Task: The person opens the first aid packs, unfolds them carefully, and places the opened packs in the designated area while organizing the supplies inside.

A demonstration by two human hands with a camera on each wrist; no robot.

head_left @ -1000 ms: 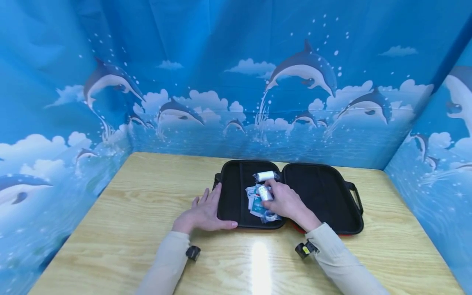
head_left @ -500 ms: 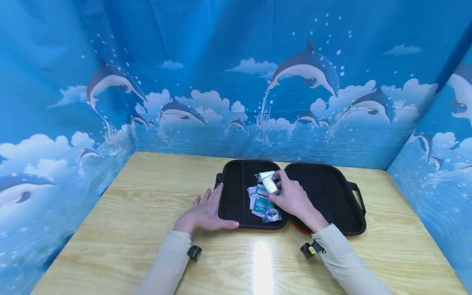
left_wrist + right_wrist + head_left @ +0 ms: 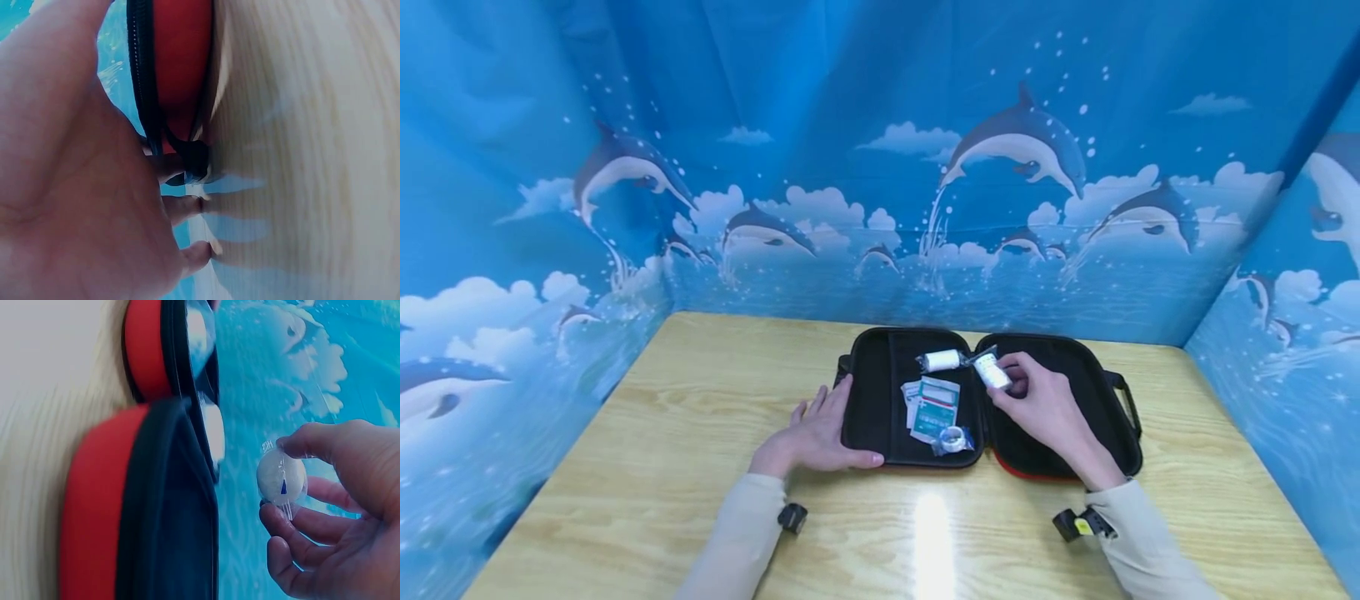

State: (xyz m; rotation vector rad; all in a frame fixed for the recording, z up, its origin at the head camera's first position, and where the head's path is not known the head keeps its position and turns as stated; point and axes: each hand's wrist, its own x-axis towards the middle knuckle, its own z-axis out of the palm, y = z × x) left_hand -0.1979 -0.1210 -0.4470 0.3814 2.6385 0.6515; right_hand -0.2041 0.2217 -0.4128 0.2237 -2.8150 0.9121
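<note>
A black-lined, red-shelled zip case (image 3: 868, 408) lies unfolded on the table. My right hand (image 3: 1041, 408) holds a white bandage roll (image 3: 992, 371) in clear wrapping, raised over the hinge side of the right half (image 3: 1090, 392). The right wrist view shows the round end of this roll (image 3: 281, 475) pinched between thumb and fingers. Along the left side of the case rests my left hand (image 3: 816, 433), fingers spread and thumb at the front edge. Inside the left half are a second wrapped white roll (image 3: 940, 361), green-and-white packets (image 3: 935, 408) and a small wrapped tape-like ring (image 3: 952, 439).
The wooden table (image 3: 700, 383) extends around the case on all sides. A carry handle (image 3: 1123, 400) sticks out on the right. Behind the table hangs a blue dolphin-print curtain (image 3: 820, 167).
My right hand has carried the bandage roll up and to the right, from over the packets in the left half to the right half. My left hand has stayed in place.
</note>
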